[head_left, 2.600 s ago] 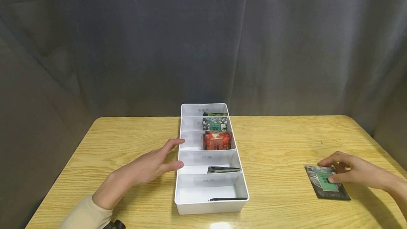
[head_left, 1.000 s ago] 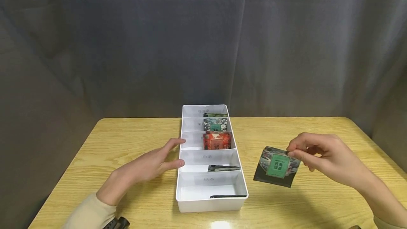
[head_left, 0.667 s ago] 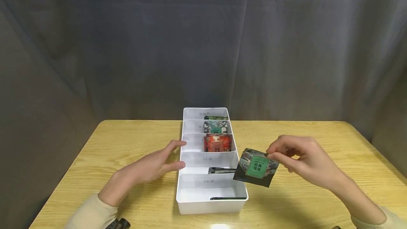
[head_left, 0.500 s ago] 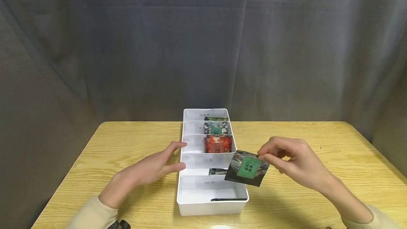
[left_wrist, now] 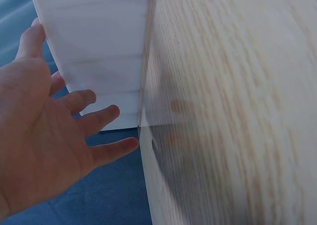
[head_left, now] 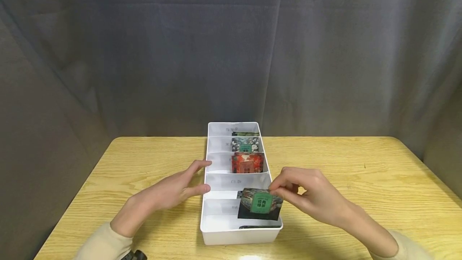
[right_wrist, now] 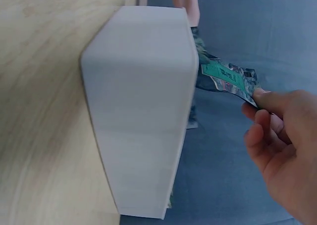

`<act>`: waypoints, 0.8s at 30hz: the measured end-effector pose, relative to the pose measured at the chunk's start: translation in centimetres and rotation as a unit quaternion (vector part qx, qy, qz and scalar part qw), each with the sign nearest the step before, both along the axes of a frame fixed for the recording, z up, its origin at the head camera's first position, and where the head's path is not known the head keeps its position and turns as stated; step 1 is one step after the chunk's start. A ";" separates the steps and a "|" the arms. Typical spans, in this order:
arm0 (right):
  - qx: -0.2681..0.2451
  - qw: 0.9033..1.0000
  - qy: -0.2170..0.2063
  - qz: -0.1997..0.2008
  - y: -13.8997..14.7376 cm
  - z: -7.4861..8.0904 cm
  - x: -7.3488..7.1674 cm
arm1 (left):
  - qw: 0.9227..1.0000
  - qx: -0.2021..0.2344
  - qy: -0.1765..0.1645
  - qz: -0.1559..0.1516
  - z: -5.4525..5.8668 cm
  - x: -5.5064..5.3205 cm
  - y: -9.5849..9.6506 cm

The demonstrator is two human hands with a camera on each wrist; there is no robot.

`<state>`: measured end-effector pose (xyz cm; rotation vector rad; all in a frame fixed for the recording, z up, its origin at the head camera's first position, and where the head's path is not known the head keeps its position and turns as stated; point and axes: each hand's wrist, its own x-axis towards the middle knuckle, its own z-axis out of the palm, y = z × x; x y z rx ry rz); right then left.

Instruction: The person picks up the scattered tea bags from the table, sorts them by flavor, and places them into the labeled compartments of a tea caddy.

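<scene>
Between thumb and forefinger, my right hand [head_left: 312,198] pinches a dark tea sachet [head_left: 260,205] with a green label by its upper right corner. The sachet hangs over the nearest compartment of a long white divided box [head_left: 236,236]. In the right wrist view, the sachet [right_wrist: 225,79] stands above the box's rim, slightly bent. My left hand [head_left: 169,187] is at the box's left side, thumb and forefinger extended to the rim. The left wrist view shows its fingers [left_wrist: 101,121] spread along the white side wall [left_wrist: 104,36], holding nothing.
Red sachets [head_left: 247,163] stand in the middle compartment, with white-flowered sachets [head_left: 245,145] and green ones [head_left: 246,134] behind. Dark sachets lie in the two nearest compartments, such as one thin packet [head_left: 260,226]. A grey curtain [head_left: 231,51] hangs behind the wooden table [head_left: 361,179].
My right hand has lifted the green-labelled tea sachet off the table at the right and carried it left over the box's nearest compartment. The left hand has stayed at the box's side.
</scene>
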<state>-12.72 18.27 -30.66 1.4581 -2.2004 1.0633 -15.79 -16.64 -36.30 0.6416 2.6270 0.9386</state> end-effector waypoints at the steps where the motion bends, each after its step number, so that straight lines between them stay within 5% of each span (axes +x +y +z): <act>1: 0.005 1.000 0.000 0.005 -0.1 -0.2 0.0 | 1.000 0.001 0.000 0.000 0.0 0.0 0.0; 10: 0.084 0.996 0.034 0.010 0.1 -1.7 0.7 | 1.000 0.009 0.001 0.001 0.1 0.2 0.1; 16: 0.084 0.995 0.053 0.026 0.2 -1.9 0.9 | 1.000 0.010 0.007 0.006 0.0 0.5 -0.1; 19: 0.092 0.995 0.032 0.001 1.0 -1.9 0.5 | 1.000 0.004 0.014 0.005 -0.1 0.6 -0.1; 24: 0.116 0.988 0.018 -0.097 3.1 -2.3 -1.8 | 0.998 -0.031 0.049 0.010 -0.1 0.5 0.0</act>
